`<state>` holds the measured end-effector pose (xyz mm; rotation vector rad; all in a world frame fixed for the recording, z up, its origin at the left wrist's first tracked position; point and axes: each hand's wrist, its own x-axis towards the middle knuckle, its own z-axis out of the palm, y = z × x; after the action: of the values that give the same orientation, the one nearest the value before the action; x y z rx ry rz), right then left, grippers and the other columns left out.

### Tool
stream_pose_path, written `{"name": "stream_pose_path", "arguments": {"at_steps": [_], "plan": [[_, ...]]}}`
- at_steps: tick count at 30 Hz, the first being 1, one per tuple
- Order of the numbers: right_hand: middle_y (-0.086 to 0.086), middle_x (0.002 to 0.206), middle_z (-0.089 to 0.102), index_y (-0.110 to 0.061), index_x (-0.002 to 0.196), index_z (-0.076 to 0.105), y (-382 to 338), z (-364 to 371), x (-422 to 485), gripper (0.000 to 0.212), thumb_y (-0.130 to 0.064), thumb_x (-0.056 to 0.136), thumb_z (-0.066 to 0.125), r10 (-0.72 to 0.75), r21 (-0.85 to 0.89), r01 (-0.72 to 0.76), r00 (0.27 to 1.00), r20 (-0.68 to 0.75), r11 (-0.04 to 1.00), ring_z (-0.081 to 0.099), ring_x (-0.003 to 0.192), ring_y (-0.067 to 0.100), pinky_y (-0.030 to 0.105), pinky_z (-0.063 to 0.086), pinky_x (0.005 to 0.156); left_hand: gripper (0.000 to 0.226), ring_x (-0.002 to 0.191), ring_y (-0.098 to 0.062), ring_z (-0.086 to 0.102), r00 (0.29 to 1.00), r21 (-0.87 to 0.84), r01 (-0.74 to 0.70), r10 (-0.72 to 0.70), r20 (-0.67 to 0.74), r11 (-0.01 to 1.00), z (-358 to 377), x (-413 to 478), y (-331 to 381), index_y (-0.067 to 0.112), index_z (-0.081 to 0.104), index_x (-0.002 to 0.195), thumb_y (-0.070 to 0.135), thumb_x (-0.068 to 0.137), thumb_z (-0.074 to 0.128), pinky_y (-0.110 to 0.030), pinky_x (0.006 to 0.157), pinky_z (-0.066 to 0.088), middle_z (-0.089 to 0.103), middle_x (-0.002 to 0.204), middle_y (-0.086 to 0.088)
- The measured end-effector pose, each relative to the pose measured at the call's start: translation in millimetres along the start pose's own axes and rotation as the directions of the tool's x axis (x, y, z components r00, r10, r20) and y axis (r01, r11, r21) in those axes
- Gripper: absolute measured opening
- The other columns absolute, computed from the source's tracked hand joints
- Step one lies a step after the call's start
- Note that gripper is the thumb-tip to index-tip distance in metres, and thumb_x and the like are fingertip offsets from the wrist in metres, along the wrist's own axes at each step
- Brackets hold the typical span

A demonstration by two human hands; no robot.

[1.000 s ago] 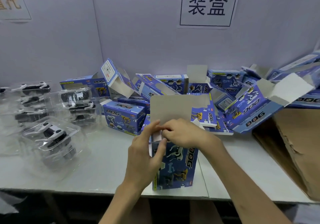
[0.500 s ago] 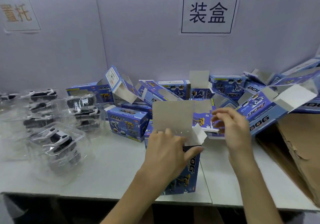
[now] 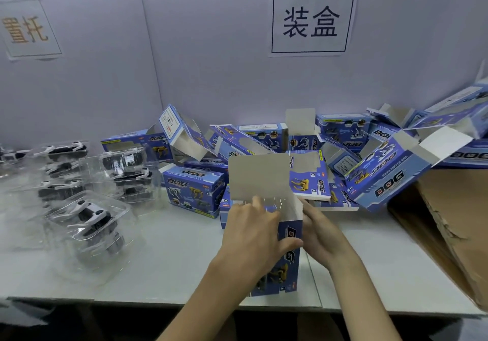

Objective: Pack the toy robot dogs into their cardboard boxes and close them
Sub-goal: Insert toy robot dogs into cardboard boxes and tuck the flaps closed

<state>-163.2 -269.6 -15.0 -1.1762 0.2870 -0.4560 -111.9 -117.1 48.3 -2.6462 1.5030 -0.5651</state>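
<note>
A blue "DOG" cardboard box point(image 3: 289, 256) stands upright near the table's front edge, its grey top flap point(image 3: 258, 175) raised. My left hand point(image 3: 253, 235) wraps the box's left side and front, thumb across the printed face. My right hand point(image 3: 320, 231) presses against its right side. Clear plastic shows at the box's open top. Toy robot dogs in clear blister shells point(image 3: 89, 222) lie at the left, several of them. A heap of empty open blue boxes point(image 3: 377, 174) fills the back of the table.
A closed blue box point(image 3: 192, 190) lies just left of the held one. A large brown carton point(image 3: 454, 224) stands at the right edge. White wall panels with two printed signs point(image 3: 311, 21) close the back. The table point(image 3: 171, 269) shows a seam point(image 3: 313, 274) right of the box.
My right hand dropped from the air near the flap onto the box's right side. My left hand stayed gripping the box. The view shifted slightly.
</note>
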Motion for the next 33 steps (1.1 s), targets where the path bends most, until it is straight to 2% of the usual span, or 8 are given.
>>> {"name": "stream_pose_path", "arguments": {"at_steps": [3,8,11,18,21,26,30,33], "plan": [[0.016,0.129,0.066,-0.023,0.120,0.072,2,-1,1,0.056,-0.052,0.072,0.071,0.042,0.008,-0.042,0.999,0.022,0.999,0.059,0.121,0.035,0.056,0.036,0.111,0.065,0.099,-0.023,0.056,1.000,-0.027,-0.002,0.002,-0.007,1.000,-1,1,0,0.031,0.059,0.126,0.078,0.086,0.040,-0.034,0.073,0.028,0.055,0.111,-0.005],[0.015,0.125,0.068,-0.022,0.124,0.069,6,-5,6,0.048,-0.047,0.083,0.065,0.050,0.019,-0.050,0.999,-0.018,0.999,0.061,0.121,0.036,0.056,0.039,0.109,0.063,0.104,-0.023,0.054,0.999,-0.037,-0.014,0.013,-0.033,0.999,0,1,-1,0.030,0.060,0.127,0.075,0.086,0.044,-0.034,0.080,0.033,0.057,0.113,-0.005],[0.014,0.121,0.070,-0.025,0.114,0.075,4,-3,5,0.042,-0.048,0.080,0.067,0.064,0.003,-0.064,0.998,-0.010,0.998,0.064,0.111,0.032,0.054,0.039,0.109,0.063,0.104,-0.023,0.055,0.999,-0.041,-0.013,0.011,-0.043,0.999,3,1,-2,0.031,0.058,0.129,0.076,0.086,0.044,-0.035,0.086,0.036,0.055,0.115,-0.004],[0.011,0.110,0.073,-0.020,0.105,0.074,-1,4,9,0.034,-0.035,0.075,0.072,-0.025,-0.098,0.020,0.999,-0.045,0.995,0.064,0.099,0.031,0.062,0.040,0.104,0.066,0.103,-0.024,0.056,0.997,0.006,-0.032,0.033,-0.066,0.999,4,-1,-3,0.028,0.056,0.131,0.076,0.087,0.043,-0.034,0.078,0.028,0.054,0.116,-0.005],[0.017,0.113,0.071,-0.012,0.112,0.070,-1,5,10,0.045,-0.033,0.072,0.070,-0.027,-0.126,0.020,0.998,-0.054,0.992,0.063,0.097,0.031,0.055,0.047,0.093,0.067,0.106,-0.023,0.055,0.996,-0.001,-0.037,0.037,-0.077,0.999,5,-2,-2,0.028,0.054,0.134,0.075,0.087,0.044,-0.035,0.081,0.032,0.054,0.118,-0.005],[0.002,0.092,0.074,-0.027,0.085,0.075,-4,7,11,0.018,-0.035,0.070,0.068,-0.052,-0.194,0.039,0.997,-0.063,0.980,0.065,0.089,0.026,0.041,0.051,0.075,0.069,0.106,-0.024,0.053,0.996,-0.021,-0.026,0.024,-0.091,0.999,7,-4,-1,0.026,0.051,0.134,0.076,0.087,0.042,-0.035,0.078,0.028,0.053,0.119,-0.005],[0.008,0.115,0.073,-0.025,0.108,0.075,-1,1,7,0.036,-0.050,0.085,0.063,-0.020,-0.080,0.016,0.998,-0.052,0.997,0.064,0.107,0.032,0.053,0.045,0.099,0.069,0.100,-0.023,0.054,0.996,-0.028,-0.033,0.031,-0.089,0.999,8,-4,-3,0.026,0.050,0.132,0.078,0.087,0.039,-0.035,0.076,0.028,0.054,0.117,-0.005],[0.010,0.125,0.069,-0.023,0.116,0.073,-2,-1,1,0.048,-0.056,0.084,0.061,-0.008,-0.007,0.008,1.000,-0.019,1.000,0.061,0.121,0.035,0.058,0.035,0.111,0.074,0.097,-0.024,0.052,0.995,-0.037,-0.038,0.034,-0.097,0.999,9,-3,-3,0.027,0.044,0.132,0.082,0.083,0.037,-0.035,0.074,0.026,0.053,0.115,-0.007]]}}
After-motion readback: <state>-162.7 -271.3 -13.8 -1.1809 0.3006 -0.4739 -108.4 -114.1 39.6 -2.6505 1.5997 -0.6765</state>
